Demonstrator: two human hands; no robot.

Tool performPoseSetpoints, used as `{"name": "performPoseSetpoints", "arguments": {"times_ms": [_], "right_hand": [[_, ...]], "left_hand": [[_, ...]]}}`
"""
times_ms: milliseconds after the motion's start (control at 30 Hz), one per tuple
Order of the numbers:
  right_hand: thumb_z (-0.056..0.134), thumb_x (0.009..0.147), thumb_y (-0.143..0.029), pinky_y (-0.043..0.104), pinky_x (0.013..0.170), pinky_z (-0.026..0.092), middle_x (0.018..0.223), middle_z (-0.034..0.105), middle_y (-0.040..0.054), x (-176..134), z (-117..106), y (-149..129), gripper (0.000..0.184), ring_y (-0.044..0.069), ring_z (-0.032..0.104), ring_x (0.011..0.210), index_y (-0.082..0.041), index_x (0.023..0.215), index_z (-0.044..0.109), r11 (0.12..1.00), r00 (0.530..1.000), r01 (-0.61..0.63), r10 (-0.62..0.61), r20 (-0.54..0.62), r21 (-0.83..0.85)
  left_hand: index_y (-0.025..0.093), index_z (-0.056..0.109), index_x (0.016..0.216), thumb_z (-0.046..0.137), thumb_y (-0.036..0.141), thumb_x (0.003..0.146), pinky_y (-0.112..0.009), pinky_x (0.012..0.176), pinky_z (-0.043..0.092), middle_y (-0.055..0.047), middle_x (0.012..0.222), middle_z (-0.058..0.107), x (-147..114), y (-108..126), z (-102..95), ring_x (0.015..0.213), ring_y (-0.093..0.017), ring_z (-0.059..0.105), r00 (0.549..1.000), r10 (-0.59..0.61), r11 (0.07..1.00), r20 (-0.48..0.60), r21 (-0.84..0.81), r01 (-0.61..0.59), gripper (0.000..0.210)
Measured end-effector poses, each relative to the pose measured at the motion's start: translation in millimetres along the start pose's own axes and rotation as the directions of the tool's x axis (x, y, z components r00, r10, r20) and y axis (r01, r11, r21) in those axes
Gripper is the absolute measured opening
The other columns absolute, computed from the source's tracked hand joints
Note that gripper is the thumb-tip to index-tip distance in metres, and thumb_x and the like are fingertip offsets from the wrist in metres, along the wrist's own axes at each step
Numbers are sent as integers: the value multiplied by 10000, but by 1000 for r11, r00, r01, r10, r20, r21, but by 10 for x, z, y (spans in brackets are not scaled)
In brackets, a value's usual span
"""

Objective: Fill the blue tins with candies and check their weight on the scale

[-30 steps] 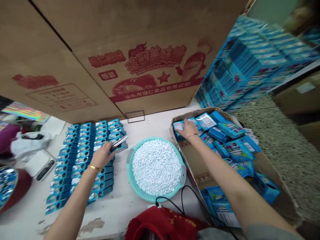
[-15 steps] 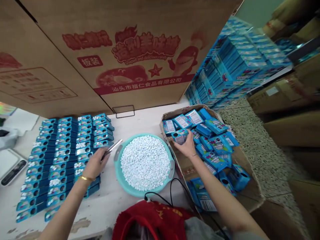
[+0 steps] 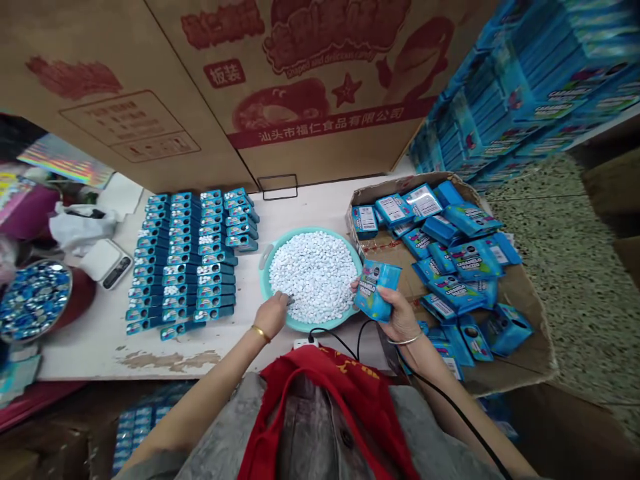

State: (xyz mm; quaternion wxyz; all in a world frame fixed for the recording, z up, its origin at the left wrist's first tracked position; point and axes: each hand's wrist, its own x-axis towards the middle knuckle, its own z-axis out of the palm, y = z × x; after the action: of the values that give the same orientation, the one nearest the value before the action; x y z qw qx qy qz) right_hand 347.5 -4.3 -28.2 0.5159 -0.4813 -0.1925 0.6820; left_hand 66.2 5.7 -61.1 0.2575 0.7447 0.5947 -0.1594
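My right hand (image 3: pixel 401 321) grips a blue candy box (image 3: pixel 375 288) labelled "Caramelo Macizo", tilted beside the basin's right edge. A turquoise basin (image 3: pixel 265 272) with handles is full of small whitish candies (image 3: pixel 313 273). At its lower left, my left hand (image 3: pixel 271 316) is closed around a slim silver metal tool (image 3: pixel 291 300); only a short piece shows, at the candies, and its far end cannot be made out. Left of the basin stand several rows of blue boxes (image 3: pixel 183 270) with round holes on top, some with white candies showing on them.
An open carton (image 3: pixel 543 333) of jumbled blue boxes is at the right. Large brown cartons (image 3: pixel 320 160) wall off the back; wrapped blue stacks (image 3: pixel 505 100) rise behind right. A white scale (image 3: pixel 107 261) and a bowl of shiny wrapped pieces (image 3: pixel 83 293) lie left. A black cable (image 3: pixel 460 413) crosses my right forearm.
My right hand has lifted a box out of the carton and brought it to the basin. My left hand has moved from the box rows to the candies with the metal tool. The view has shifted.
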Motion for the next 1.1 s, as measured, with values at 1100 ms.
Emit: {"name": "performPoseSetpoints", "arguments": {"times_ms": [1100], "right_hand": [[501, 849, -151, 471, 1020, 448, 1212, 553, 138, 179, 71, 357, 437, 276, 540, 1164, -207, 1282, 525, 287, 759, 596, -508, 408, -750]], "left_hand": [[165, 508, 1180, 427, 280, 975, -306, 824, 497, -96, 1057, 626, -141, 137, -1076, 954, -189, 614, 791, 566, 812, -233, -12, -584, 248]]}}
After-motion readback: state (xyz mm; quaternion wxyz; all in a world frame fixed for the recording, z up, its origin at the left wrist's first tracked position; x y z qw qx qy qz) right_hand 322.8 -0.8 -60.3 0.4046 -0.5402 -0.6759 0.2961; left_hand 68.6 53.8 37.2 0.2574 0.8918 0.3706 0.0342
